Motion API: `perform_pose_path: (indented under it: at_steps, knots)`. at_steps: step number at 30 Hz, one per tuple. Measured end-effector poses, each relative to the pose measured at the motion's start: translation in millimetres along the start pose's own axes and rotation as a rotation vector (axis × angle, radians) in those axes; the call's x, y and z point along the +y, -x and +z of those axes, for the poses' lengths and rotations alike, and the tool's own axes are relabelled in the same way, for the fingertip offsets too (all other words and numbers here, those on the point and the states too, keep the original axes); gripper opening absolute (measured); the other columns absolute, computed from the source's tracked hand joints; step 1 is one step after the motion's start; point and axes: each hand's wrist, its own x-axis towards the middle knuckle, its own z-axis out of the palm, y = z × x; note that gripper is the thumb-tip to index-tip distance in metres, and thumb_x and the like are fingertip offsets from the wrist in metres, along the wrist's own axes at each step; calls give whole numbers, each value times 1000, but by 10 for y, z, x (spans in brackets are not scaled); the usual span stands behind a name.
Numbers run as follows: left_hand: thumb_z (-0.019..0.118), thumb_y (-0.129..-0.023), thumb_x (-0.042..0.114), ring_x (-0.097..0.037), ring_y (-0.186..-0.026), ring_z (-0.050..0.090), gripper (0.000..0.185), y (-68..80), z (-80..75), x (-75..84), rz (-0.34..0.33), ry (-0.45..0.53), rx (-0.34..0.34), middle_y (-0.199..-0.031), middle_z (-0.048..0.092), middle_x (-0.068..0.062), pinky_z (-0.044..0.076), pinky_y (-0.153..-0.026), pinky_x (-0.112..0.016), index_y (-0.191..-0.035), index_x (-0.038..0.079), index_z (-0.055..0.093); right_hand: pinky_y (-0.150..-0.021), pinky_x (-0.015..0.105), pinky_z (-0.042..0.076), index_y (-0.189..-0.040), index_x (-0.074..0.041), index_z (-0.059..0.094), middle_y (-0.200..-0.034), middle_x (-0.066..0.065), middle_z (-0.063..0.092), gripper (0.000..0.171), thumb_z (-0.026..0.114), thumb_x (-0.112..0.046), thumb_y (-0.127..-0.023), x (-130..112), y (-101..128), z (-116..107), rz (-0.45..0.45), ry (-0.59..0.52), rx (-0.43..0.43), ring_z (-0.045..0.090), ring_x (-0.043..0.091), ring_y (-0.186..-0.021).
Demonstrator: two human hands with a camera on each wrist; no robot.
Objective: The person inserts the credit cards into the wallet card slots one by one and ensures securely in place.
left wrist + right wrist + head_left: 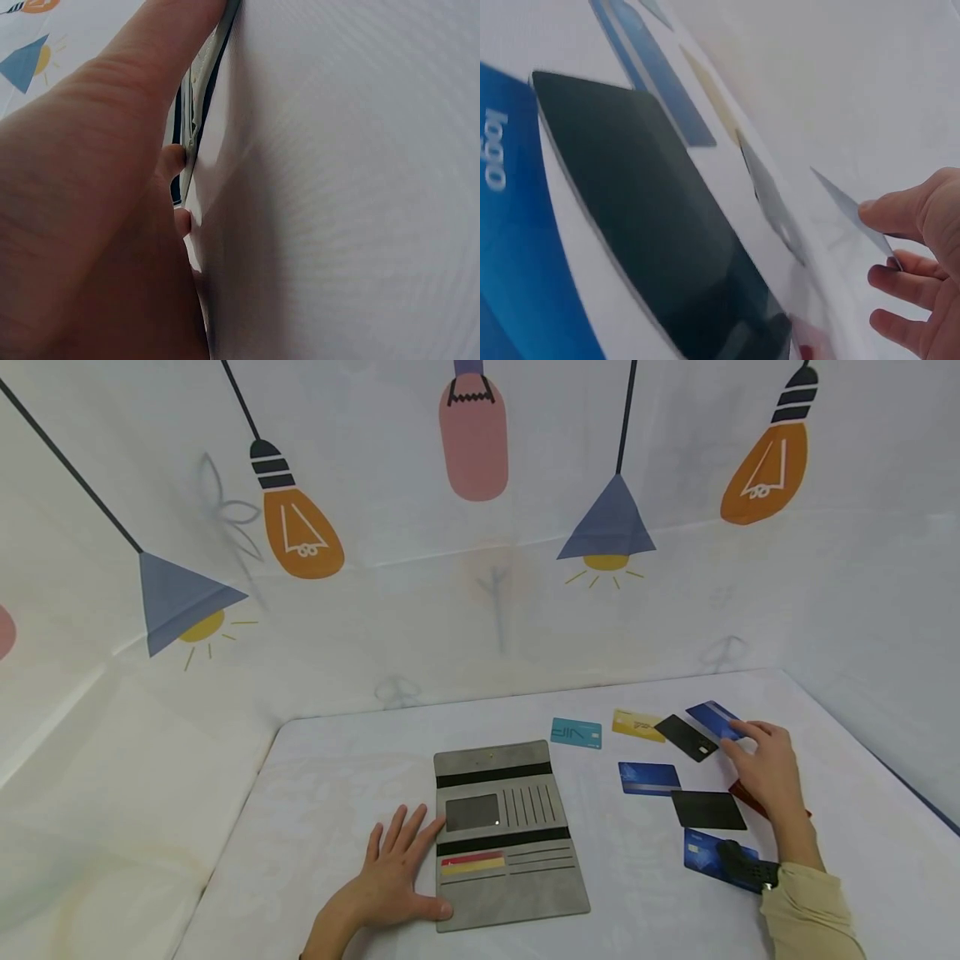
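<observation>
A grey card wallet [517,893] lies unfolded on the table, with slots, a dark window and black bands. Red and yellow card edges [474,863] show in its lower left slots. My left hand [393,877] rests at the wallet's left side with fingers spread, thumb and index finger touching its edge. At the far right, my right hand [772,768] pinches a blue card [711,718] between thumb and fingers; the right wrist view shows this card [847,202] tilted. Just left of it lies a black card [686,737]. A red card [750,799] is partly hidden under the right hand.
More cards lie loose on the white table [322,793]: a teal one [576,733], a yellow one [637,725], a blue one [649,778], a black one [708,810] and a blue one [701,852] partly behind the right wrist. A lamp-printed sheet [420,610] hangs behind.
</observation>
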Motion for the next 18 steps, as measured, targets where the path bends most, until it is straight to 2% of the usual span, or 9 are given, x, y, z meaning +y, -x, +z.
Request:
perform_pose_path:
  at_steps: [9, 18]
  knots:
    - [71, -68, 77, -38, -152, -3, 114, 0, -1, -3, -2, 6, -5, -166, 10, -10, -6, -112, -67, -157, 24, 25, -105, 72, 27, -137, 12, 47, -143, 40, 28, 48, 51, -19, -102, -263, 17, -17, -42, -26, -14, 26, 58, -133]
    - [71, -69, 76, -38, -152, -4, 114, 6, -4, -8, 7, 13, -1, -166, 10, -10, -7, -112, -66, -157, 22, 25, -96, 70, 37, -136, 10, 51, -141, 37, 33, 44, 54, -18, -101, -585, 57, -41, -147, -62, -29, 33, 55, -128]
